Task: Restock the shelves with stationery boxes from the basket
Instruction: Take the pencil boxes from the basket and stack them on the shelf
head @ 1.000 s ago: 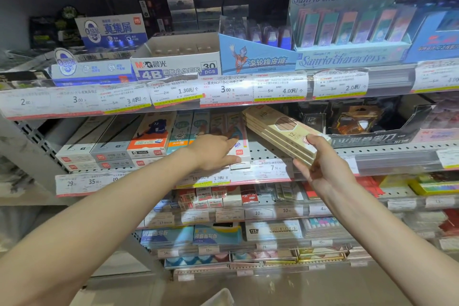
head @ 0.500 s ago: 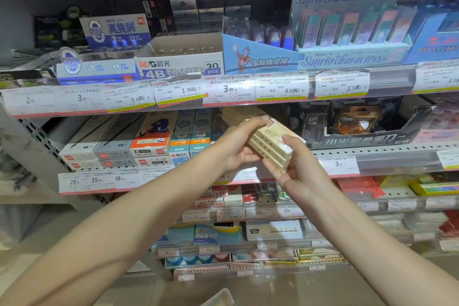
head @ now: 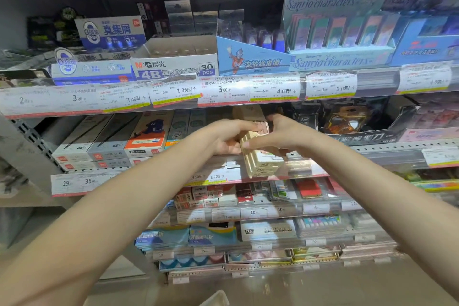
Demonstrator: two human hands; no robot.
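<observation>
Beige cardboard fills the middle of the head view: we hold a small stack of stationery boxes (head: 260,160), three flat packs marked "HB" on their near ends, at the front edge of the second shelf (head: 387,148). Our left hand (head: 223,136) grips the stack from the left, fingers curled over its top. Our right hand (head: 280,135) clasps it from the right, thumb pressed against the near end and fingers wrapped over the far side. Both forearms reach in from the bottom corners and meet at the stack.

Left of our hands on the same shelf lie flat pencil boxes (head: 99,143) in white, grey and orange, stacked side by side. Dark display trays (head: 347,122) sit to the right. Price labels (head: 173,92) run along the clear strip above, under a white eraser carton (head: 173,64) printed "4B ERASER 30 pcs" and a pale blue Sanrio display (head: 335,32). Lower shelves hold more small packs. A pale rim at the bottom edge may be the basket (head: 216,299); we cannot tell for sure.
</observation>
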